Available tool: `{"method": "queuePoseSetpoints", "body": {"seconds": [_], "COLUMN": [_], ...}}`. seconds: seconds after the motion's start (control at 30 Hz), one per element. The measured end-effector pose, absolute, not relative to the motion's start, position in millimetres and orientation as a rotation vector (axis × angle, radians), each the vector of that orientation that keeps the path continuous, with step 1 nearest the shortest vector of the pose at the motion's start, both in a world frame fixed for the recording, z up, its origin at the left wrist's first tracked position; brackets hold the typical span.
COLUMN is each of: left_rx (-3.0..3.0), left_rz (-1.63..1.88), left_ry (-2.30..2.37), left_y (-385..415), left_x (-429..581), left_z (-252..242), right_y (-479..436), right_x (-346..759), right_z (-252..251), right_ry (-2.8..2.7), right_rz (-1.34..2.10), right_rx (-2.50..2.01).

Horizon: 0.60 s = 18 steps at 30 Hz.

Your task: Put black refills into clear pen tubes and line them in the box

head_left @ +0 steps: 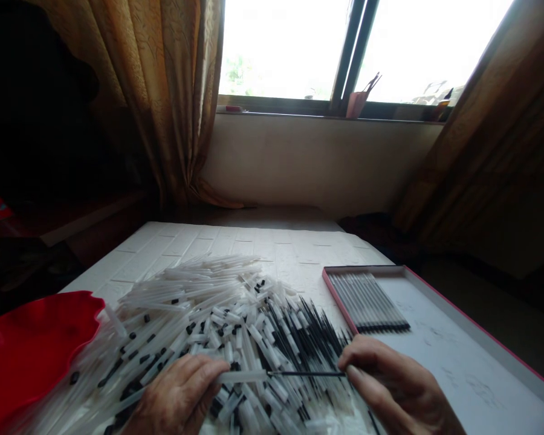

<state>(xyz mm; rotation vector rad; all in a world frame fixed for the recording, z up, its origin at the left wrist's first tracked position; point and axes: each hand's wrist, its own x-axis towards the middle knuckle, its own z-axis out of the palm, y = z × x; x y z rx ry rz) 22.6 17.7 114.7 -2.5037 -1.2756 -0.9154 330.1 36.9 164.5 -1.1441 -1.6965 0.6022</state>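
Head view. Translucent white plastic tube (243, 376): pinched by left hand (176, 391). Slim black rod (306, 374): pinched by right hand (396, 386), tip at tube's mouth. Heaped loose tubes (194, 284), stubby black caps (147, 318): crowded around fingers. Pink-walled white tray (439, 344): set beyond right fingers. Red plastic bowl (27, 347): left of left fingers.

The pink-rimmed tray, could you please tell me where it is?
In the head view, the tray lies at the right, beside the thin black rods and partly hidden by the right hand.
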Motion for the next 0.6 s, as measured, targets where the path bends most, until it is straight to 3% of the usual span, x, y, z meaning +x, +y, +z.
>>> {"method": "queuePoseSetpoints", "body": {"seconds": [0.6], "left_rx": [-2.5], "left_rz": [-0.955], "left_ry": [-1.199], "left_y": [17.9], "left_x": [29.2], "left_z": [122.5], "right_y": [41.3], "right_x": [328.3], "right_z": [159.1], "right_ry": [-1.668], "right_rz": [0.756], "right_rx": [-1.156]}}
